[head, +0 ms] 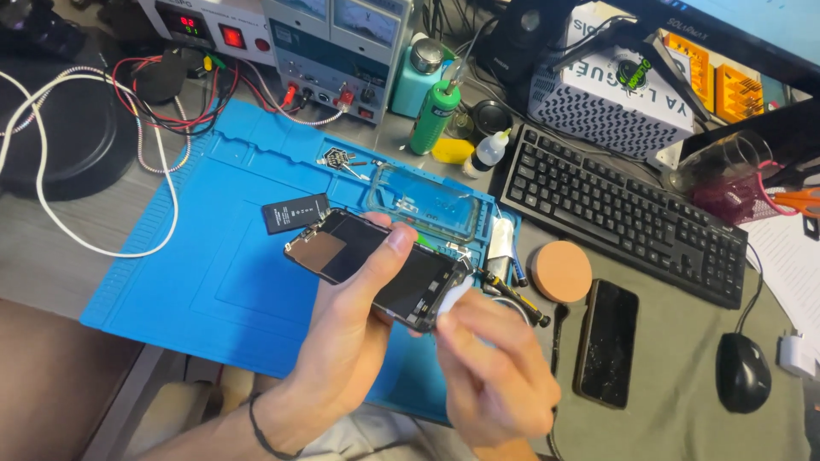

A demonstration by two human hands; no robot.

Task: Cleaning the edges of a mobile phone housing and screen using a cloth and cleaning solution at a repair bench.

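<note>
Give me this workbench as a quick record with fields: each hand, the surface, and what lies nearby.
left hand: holds opened black phone body, thumb on top
right hand: presses small white piece against phone's end
surface: blue silicone work mat
on mat: small black rectangular battery, clear phone frame
right of mat: round cork-coloured disc, dark cracked phone, black keyboard
</note>
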